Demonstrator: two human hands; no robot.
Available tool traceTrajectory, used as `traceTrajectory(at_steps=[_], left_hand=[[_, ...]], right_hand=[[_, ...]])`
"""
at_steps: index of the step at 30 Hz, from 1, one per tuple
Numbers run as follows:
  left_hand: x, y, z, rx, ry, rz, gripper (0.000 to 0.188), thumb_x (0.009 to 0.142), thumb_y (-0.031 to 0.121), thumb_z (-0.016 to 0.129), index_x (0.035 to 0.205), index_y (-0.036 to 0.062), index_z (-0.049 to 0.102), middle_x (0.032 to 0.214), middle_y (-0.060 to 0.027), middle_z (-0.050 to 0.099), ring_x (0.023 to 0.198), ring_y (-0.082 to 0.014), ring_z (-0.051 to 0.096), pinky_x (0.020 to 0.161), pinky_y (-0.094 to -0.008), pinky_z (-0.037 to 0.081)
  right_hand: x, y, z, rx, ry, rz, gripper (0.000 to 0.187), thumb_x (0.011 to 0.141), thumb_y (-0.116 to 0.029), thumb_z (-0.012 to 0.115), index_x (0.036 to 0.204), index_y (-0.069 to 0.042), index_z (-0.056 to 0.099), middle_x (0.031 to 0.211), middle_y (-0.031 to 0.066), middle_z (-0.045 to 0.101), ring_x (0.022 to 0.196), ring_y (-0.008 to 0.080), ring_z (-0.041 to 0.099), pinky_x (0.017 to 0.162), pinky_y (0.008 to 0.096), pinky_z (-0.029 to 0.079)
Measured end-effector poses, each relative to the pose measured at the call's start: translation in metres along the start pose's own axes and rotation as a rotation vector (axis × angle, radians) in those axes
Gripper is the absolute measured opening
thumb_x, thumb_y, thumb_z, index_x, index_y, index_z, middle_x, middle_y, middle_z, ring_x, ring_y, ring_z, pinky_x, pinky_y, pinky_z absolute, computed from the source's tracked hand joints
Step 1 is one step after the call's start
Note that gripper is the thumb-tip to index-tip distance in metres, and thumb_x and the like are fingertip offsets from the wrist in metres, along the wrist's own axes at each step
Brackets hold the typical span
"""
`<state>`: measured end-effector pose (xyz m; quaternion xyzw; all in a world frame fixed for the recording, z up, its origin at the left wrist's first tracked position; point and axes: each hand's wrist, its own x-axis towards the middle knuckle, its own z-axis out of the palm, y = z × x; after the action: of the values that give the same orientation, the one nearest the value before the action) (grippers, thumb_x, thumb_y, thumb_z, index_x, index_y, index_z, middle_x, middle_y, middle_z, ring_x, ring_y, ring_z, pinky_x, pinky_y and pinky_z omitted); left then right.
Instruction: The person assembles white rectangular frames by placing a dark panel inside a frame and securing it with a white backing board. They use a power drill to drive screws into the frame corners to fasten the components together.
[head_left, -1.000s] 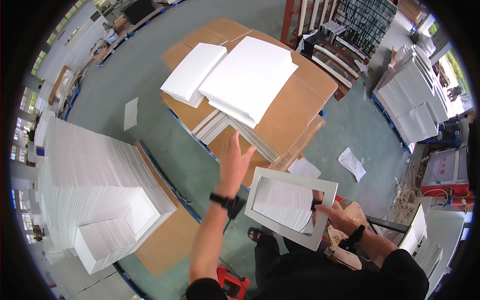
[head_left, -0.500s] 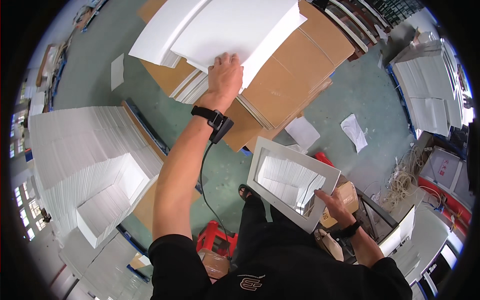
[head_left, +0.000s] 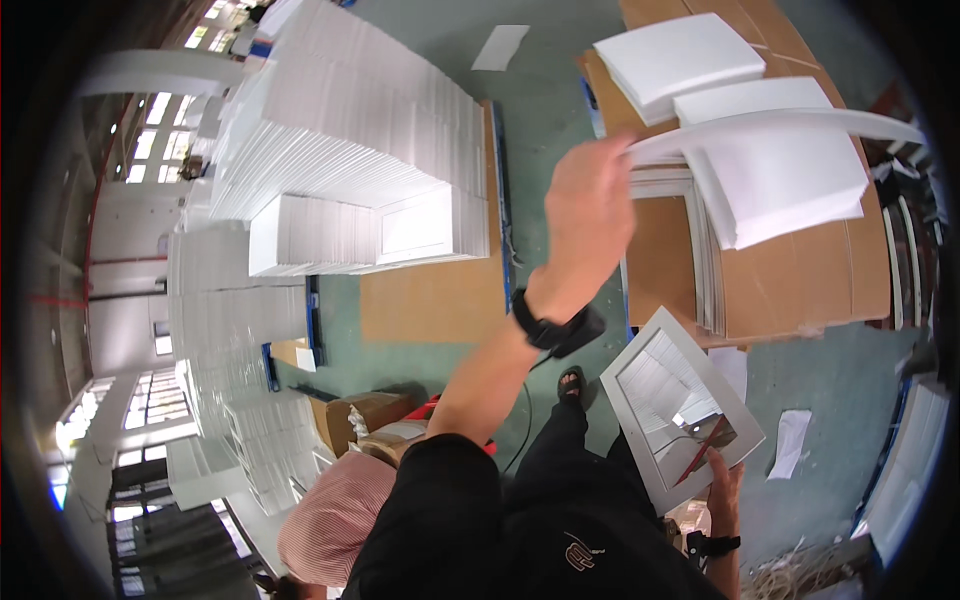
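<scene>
Over the cardboard-topped pallet point(head_left: 800, 270): left hand point(head_left: 590, 205) pinching a white sheet point(head_left: 780, 125) (lifted edge). Low right: right hand point(head_left: 722, 490) gripping a framed mirror point(head_left: 680, 405) by its lower edge.

Person: wearing a black short-sleeved top with a small pale emblem at the chest, dark trousers and an open sandal. Left hand point(head_left: 590, 205) and right hand point(head_left: 724, 490) both bare, each wrist carrying a black strap-mounted band.
</scene>
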<state>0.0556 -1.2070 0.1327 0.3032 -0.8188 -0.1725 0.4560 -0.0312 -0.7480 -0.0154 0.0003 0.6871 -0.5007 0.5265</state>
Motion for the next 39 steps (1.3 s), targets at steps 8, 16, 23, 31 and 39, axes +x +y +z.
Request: traceTrajectory(at_steps=[8, 16, 23, 31, 39], left_hand=[[-0.222, -0.132, -0.151, -0.602, 0.348, -1.189, 0.019, 0.110, 0.024, 0.051, 0.115, 0.0082, 0.061, 0.100, 0.0014, 0.065, 0.088, -0.0093, 0.059, 0.079, -0.0249, 0.047], [-0.357, -0.264, -0.185, -0.868, 0.761, -1.557, 0.018, 0.111, 0.024, 0.048, 0.113, 0.0090, 0.056, 0.105, -0.0045, 0.064, 0.096, -0.0178, 0.064, 0.087, -0.0362, 0.058], [-0.426, -0.448, -0.168, -0.953, 0.878, -1.565, 0.022, 0.110, 0.025, 0.048, 0.118, 0.0054, 0.052, 0.109, -0.0082, 0.061, 0.096, -0.0205, 0.064, 0.088, -0.0384, 0.059], [-0.437, -0.598, -0.144, -0.924, 1.082, -1.652, 0.034, 0.110, 0.028, 0.049, 0.131, 0.0012, 0.046, 0.119, -0.0147, 0.055, 0.104, -0.0264, 0.062, 0.085, -0.0388, 0.062], [-0.423, -0.683, -0.142, -0.876, 1.115, -1.678, 0.033, 0.108, 0.023, 0.047, 0.129, -0.0030, 0.044, 0.124, -0.0183, 0.052, 0.108, -0.0298, 0.060, 0.090, -0.0428, 0.063]], right_hand=[[0.033, -0.039, 0.083, -0.086, -0.067, -0.185, 0.041, 0.092, -0.016, 0.068, 0.129, 0.002, 0.059, 0.117, 0.0090, 0.065, 0.101, 0.0187, 0.061, 0.090, 0.0336, 0.049], [0.084, -0.066, 0.181, -0.329, -0.105, 0.032, 0.046, 0.090, -0.021, 0.073, 0.126, 0.004, 0.059, 0.112, 0.0108, 0.066, 0.099, 0.0192, 0.061, 0.085, 0.0350, 0.050], [0.120, -0.070, 0.284, -0.512, 0.174, 0.094, 0.052, 0.085, -0.023, 0.080, 0.124, 0.005, 0.058, 0.111, 0.0127, 0.066, 0.099, 0.0197, 0.063, 0.084, 0.0364, 0.051], [0.158, -0.098, 0.412, -0.525, 0.109, 0.128, 0.053, 0.089, -0.015, 0.076, 0.134, 0.001, 0.054, 0.117, 0.0076, 0.061, 0.105, 0.0177, 0.059, 0.092, 0.0333, 0.049], [0.188, -0.115, 0.490, -0.596, 0.113, 0.206, 0.062, 0.087, -0.019, 0.079, 0.138, 0.002, 0.049, 0.114, 0.0063, 0.060, 0.104, 0.0173, 0.057, 0.094, 0.0338, 0.046]])
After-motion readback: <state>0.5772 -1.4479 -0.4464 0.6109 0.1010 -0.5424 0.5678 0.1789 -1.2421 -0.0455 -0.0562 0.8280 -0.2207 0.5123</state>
